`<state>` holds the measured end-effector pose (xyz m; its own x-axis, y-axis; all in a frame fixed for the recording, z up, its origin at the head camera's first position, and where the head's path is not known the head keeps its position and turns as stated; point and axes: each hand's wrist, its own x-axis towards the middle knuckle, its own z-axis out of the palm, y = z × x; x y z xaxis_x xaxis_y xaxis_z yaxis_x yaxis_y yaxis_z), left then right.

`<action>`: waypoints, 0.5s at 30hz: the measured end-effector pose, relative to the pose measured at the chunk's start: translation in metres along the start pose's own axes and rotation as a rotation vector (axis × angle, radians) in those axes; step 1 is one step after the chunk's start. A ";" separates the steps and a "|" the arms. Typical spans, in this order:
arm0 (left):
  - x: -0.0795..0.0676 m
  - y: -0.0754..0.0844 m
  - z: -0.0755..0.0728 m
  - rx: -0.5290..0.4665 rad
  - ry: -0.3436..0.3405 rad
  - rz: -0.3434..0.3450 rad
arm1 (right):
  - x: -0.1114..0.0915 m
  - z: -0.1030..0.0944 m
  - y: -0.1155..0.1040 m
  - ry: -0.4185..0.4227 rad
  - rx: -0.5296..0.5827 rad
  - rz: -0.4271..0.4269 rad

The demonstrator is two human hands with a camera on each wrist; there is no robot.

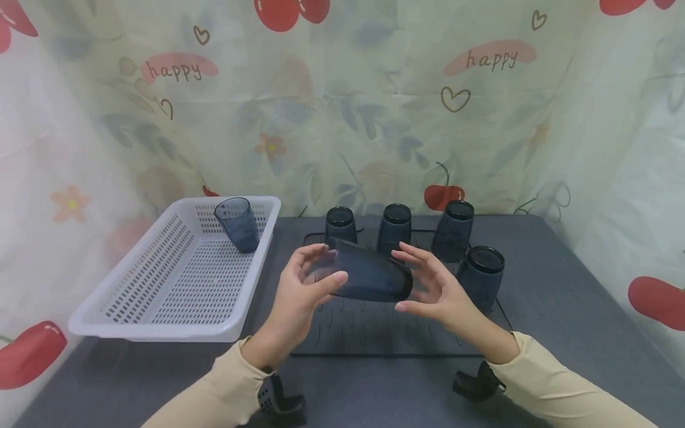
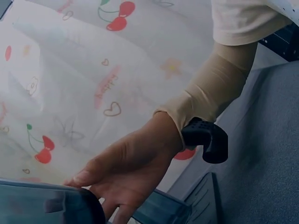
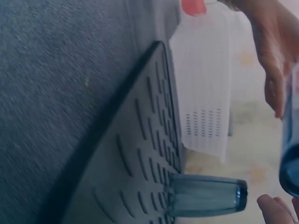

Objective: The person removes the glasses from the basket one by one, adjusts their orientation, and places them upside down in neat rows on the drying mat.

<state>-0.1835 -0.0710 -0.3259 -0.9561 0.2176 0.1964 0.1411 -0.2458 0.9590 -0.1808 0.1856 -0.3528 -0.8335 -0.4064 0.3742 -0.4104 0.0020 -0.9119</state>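
A dark blue-grey drinking glass [image 1: 369, 273] lies tilted nearly on its side in the air, base toward the right. My left hand [image 1: 302, 282] grips it near the rim, thumb in front and fingers behind. Around the base end, my right hand [image 1: 436, 288] has its fingers spread and loosely bent. In the right wrist view, a gap shows between its fingertips [image 3: 273, 210] and the glass [image 3: 290, 154]. Below both hands is a dark ridged drying mat [image 1: 369, 330], where several matching glasses stand upside down, one of them a glass [image 1: 396, 229] at the back middle.
A white perforated basket [image 1: 241, 330] sits on the left, with one glass [image 1: 238, 226] leaning in its far right corner. An upside-down glass [image 1: 481, 276] stands close behind my right hand. Patterned curtains [image 1: 342, 119] enclose the grey table [image 1: 540, 285].
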 end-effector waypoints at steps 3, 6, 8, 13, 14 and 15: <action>0.000 -0.003 0.003 0.001 -0.015 -0.002 | -0.001 0.004 0.005 -0.013 0.030 0.024; -0.001 -0.005 0.006 0.005 -0.033 -0.008 | -0.002 0.008 0.009 -0.015 0.062 0.031; -0.002 -0.006 0.007 0.015 -0.043 -0.013 | -0.002 0.009 0.011 -0.004 0.055 0.037; -0.003 -0.007 0.008 0.035 -0.056 -0.029 | -0.003 0.010 0.015 0.020 0.027 0.036; -0.003 -0.008 0.009 0.031 -0.056 -0.033 | -0.004 0.010 0.016 0.023 0.021 0.032; -0.003 -0.008 0.009 0.027 -0.058 -0.035 | -0.004 0.010 0.016 0.027 0.014 0.028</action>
<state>-0.1794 -0.0614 -0.3327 -0.9442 0.2798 0.1737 0.1159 -0.2115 0.9705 -0.1802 0.1786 -0.3707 -0.8541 -0.3819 0.3532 -0.3820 -0.0004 -0.9242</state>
